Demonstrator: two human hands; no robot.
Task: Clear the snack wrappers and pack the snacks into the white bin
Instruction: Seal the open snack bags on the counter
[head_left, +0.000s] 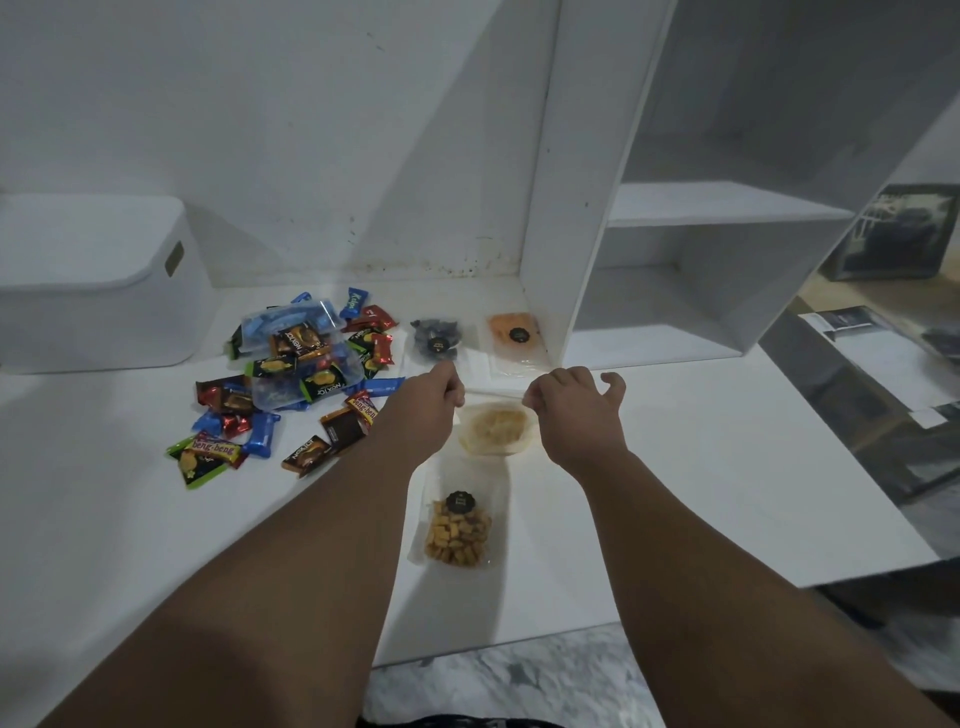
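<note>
I'm pinching clear snack pouch (496, 431) by top corners, left hand (436, 395), right hand (574, 402), fingers (615, 382) curled; uneven pulling risking tear, spill.

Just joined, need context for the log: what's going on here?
A person is working bare-handed at a white table. The left grip and right grip each appear to pinch a top corner of a clear pouch of pale yellow snacks. Three more pouches lie nearby: a dark pouch, an orange pouch and a cracker pouch. The pile of wrapped snacks sits to the left, still unpacked, with the white bin at far left.
</note>
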